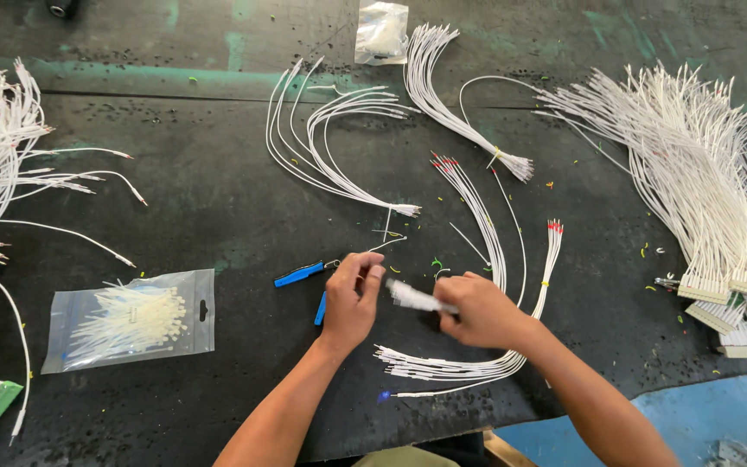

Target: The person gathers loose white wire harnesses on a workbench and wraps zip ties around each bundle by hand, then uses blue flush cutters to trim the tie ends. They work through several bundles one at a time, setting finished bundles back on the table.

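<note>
A short, blurred white bundle of wires (419, 299) is held between the two hands just above the black mat (218, 216); the right hand (482, 311) is closed around one end, and the left hand (352, 298) is pinched on the other end with the fingertips. Just left of the bundle the blue-handled cutters (304, 281) are lying, and further left the clear bag of cable ties (131, 320). For good work, the ends are probably best kept level and the grip firm, so that no wire is slipped out.

Clear plastic zip bag (131, 320) of white cable ties lies flat at lower left, with hang hole at its right edge; smaller crumpled clear bag (382, 33) at top centre, white contents.
</note>
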